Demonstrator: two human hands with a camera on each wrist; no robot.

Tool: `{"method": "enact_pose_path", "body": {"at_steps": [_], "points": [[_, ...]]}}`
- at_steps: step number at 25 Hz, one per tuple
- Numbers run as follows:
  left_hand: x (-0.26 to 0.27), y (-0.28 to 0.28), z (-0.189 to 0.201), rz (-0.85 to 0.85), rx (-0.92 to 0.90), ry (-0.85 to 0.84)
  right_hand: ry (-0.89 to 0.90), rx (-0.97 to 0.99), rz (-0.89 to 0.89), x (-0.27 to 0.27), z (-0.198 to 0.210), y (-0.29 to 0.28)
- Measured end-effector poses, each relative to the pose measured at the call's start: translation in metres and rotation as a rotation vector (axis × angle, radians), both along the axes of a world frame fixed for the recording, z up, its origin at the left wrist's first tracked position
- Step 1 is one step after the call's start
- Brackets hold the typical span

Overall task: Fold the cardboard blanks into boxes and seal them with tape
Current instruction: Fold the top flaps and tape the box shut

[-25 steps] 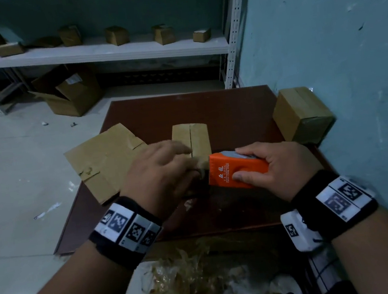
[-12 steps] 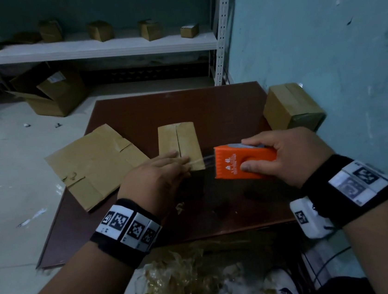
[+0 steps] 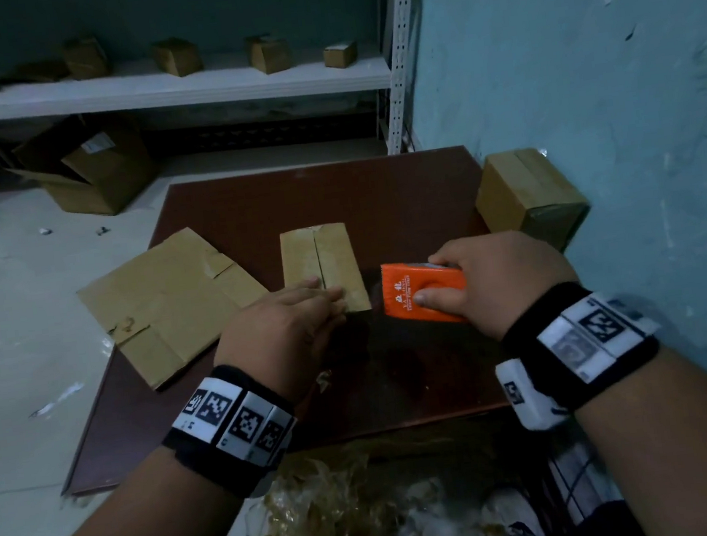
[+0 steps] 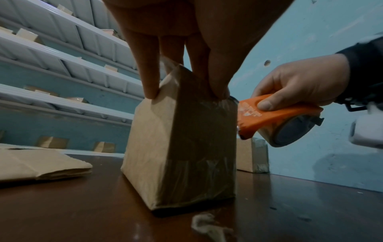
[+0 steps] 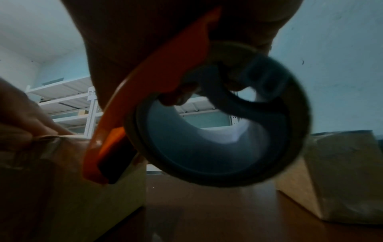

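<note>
A small folded cardboard box (image 3: 320, 262) stands upright mid-table, its top flaps meeting in a seam. My left hand (image 3: 287, 323) lies on its near top edge, straight fingers (image 4: 150, 88) and thumb pressing clear tape onto the cardboard (image 4: 182, 139). Just right of the box, my right hand (image 3: 498, 282) grips an orange tape dispenser (image 3: 423, 293), thumb on its side (image 4: 267, 104). The tape roll (image 5: 217, 131) hangs under the palm in the right wrist view. A flat cardboard blank (image 3: 170, 302) lies to the left.
A taped box (image 3: 529, 199) sits at the table's right edge against the blue wall (image 3: 586, 87). The brown table (image 3: 334, 190) is bare behind the box. Crumpled tape scraps (image 3: 327, 513) pile below its near edge. A shelf (image 3: 189, 83) with small boxes and an open carton (image 3: 98, 169) stand beyond.
My left hand left the dispenser's mouth, drew tape out to the box, and now lies flat on its top. The dispenser moved right, away from the box.
</note>
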State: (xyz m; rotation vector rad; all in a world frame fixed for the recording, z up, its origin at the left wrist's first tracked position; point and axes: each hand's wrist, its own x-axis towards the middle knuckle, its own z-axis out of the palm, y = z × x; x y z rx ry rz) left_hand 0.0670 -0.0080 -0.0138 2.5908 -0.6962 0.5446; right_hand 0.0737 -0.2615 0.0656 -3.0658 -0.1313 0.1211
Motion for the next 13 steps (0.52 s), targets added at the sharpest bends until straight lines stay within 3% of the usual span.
{"method": "enact_pose_path", "body": {"at_steps": [5,7,10,13], "points": [[-0.008,-0.003,0.004,0.010,0.029,0.006,0.070,-0.175,-0.155,0.022,-0.018,0.013],[-0.010,-0.004,0.006,0.027,0.065,0.043,0.056,-0.144,-0.215,0.027,-0.028,-0.006],[-0.008,-0.006,0.011,0.034,0.059,0.082,-0.032,-0.013,-0.165,0.026,-0.042,-0.013],[-0.008,-0.008,0.017,0.018,0.038,0.070,0.068,0.018,-0.138,0.024,-0.058,-0.003]]}}
